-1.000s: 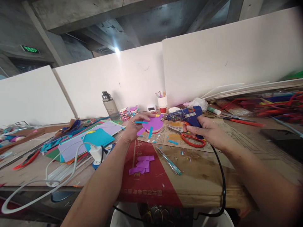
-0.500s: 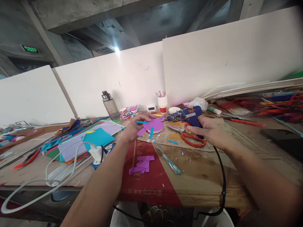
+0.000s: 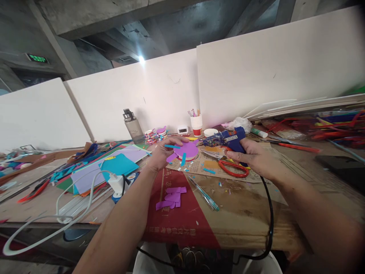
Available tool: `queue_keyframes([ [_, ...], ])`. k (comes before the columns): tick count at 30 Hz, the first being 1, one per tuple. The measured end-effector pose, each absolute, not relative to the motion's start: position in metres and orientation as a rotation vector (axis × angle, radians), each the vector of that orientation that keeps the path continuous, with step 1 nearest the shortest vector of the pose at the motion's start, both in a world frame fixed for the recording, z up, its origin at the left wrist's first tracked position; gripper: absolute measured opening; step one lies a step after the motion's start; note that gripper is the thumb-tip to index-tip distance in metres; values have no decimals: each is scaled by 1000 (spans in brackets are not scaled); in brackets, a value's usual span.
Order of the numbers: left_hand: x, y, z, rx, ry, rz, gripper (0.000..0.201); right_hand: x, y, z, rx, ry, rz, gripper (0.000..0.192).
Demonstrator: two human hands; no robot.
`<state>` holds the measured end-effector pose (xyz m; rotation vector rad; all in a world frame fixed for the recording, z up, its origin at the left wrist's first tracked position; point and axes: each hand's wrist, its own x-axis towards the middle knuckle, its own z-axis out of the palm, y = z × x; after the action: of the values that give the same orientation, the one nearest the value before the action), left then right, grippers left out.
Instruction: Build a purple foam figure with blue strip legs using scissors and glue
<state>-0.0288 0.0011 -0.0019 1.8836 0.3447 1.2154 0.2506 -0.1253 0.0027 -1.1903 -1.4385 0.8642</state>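
While left hand (image 3: pixel 160 155) pinches purple disc (image 3: pixel 186 150) steady above worktop (image 3: pixel 242 213), right hand (image 3: pixel 252 156), fingers wrapped round blue glue gun (image 3: pixel 225 139), aims nozzle at disc edge; red scissors (image 3: pixel 232 169) beneath.

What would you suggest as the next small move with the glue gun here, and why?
Probably bring the glue gun nozzle the last bit left onto the purple disc. The right hand aims it there, just short of the rim, while the left hand steadies the disc.
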Motion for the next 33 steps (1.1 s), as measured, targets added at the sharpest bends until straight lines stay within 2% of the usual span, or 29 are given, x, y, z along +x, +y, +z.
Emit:
queue_keyframes([
  [7, -26, -2, -1, 1849, 360, 1203, 32, 254, -124, 1, -1188, -1470, 854, 51],
  [11, -22, -4, -2, 1745, 370, 1195, 28, 257, -126, 2, -1220, -1483, 809, 45],
  [18, -12, 1, -8, 1402, 444, 1312, 34, 263, -124, 0, -1198, -1470, 852, 40],
  [24, -2, 0, -15, 1127, 412, 1283, 39, 279, -103, -7, -1185, -1157, 864, 25],
  [27, 2, 0, -18, 1085, 451, 1233, 38, 297, -86, -13, -1402, -1050, 716, 16],
  [29, 4, 0, -20, 1080, 464, 1212, 37, 312, -75, -22, -1739, -1110, 570, 10],
  [31, 6, 0, -21, 1073, 456, 1200, 36, 326, -68, -32, -1998, -1226, 482, 15],
  [33, 6, 0, -21, 1073, 433, 1198, 37, 335, -67, -40, -2069, -1355, 375, 23],
])
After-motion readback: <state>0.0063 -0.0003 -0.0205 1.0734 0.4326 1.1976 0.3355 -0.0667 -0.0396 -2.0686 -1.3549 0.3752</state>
